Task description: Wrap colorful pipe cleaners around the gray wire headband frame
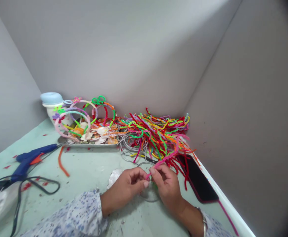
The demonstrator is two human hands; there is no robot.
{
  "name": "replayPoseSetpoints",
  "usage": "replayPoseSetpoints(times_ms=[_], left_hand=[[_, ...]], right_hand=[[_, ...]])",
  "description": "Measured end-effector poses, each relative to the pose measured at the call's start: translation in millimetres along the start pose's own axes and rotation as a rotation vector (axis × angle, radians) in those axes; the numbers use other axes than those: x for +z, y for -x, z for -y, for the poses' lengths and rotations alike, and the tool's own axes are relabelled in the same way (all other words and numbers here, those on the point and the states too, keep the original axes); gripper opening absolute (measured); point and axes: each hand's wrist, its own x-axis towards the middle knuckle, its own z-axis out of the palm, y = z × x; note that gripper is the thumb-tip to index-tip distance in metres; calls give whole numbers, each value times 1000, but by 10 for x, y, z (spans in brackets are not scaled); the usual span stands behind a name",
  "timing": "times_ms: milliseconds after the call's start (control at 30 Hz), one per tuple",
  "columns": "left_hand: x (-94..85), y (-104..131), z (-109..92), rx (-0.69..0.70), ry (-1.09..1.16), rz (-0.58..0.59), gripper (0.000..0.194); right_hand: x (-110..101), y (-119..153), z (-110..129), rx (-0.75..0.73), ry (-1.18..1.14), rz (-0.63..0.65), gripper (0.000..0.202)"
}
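Observation:
A pink pipe cleaner point(167, 156) runs from between my fingertips up toward the right, its far part bent near the pile. My right hand point(168, 186) pinches it between thumb and forefinger. At its lower end, the fingers of my left hand point(129, 184) are closed on it. A thin grey wire hoop point(150, 199) shows beneath and between both hands; whether the fingers also grip it is hidden. Something small and green sits by the hoop, mostly covered by my right hand. A crumpled white piece point(113, 177) lies behind my left hand.
Many coloured pipe cleaners point(156, 128) heap beside grey wire hoops point(131, 141). A metal tray point(92, 144) holds shells and decorated headbands point(72, 113). Nearby are a white jar point(55, 108), a blue glue gun point(25, 163) with its cord, an orange strip point(62, 163) and a black phone point(199, 179).

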Motion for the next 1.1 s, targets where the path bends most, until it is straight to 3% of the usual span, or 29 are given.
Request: replayPoseSetpoints(times_ms=[200,467,700,933,1033,1100], left_hand=[[-35,-40,-17,-166,332,97,29],[-49,-26,-43,-239,327,124,25],[23,-26,-67,-42,16,-7,21],[22,78,-118,216,-669,-254,17],[14,83,-116,247,-757,-266,18],[14,62,-107,217,-686,-267,19]], right_hand=[[-8,7,10,61,-135,13,20],[-28,-17,59,3,-78,-8,22],[-23,-29,103,-4,-21,-28,24],[-5,-33,105,-45,86,-79,23],[3,-37,123,-9,54,-93,24],[5,-42,125,28,11,-84,24]])
